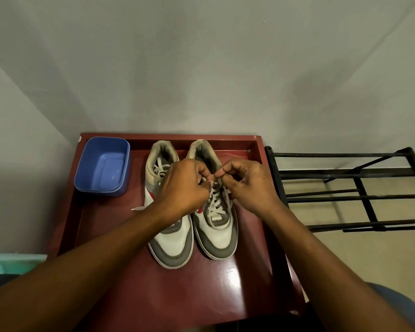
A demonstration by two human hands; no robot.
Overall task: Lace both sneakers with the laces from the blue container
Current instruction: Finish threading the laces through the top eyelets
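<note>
Pinching the lace [216,204] ends, my left hand [185,185] and right hand [247,185] both clamped on them, fingertips meeting over the right sneaker [217,236]. It is lying mid red table [201,295], toe toward me, long axis running to the far edge; both hands equally near.
</note>
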